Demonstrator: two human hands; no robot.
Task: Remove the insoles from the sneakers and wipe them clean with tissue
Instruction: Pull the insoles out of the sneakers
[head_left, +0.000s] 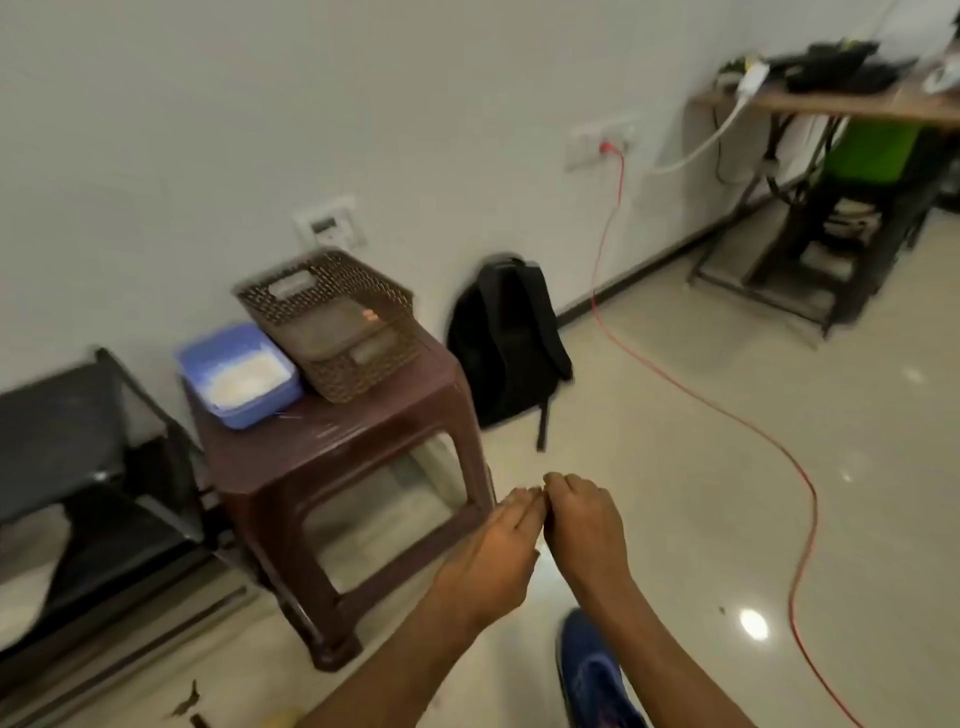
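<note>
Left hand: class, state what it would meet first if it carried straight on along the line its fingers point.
Almost at once the right hand, whose fingertips sit against or just off the left hand. Beyond that, roughly the black backpack, though depth is unclear.

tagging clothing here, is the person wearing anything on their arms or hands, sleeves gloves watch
Nothing shows. Both forearms are bare to the frame's edge, no sleeve in view. The left hand and right hand are ungloved; no watch, bracelet or ring is visible, though the picture is blurred.
</note>
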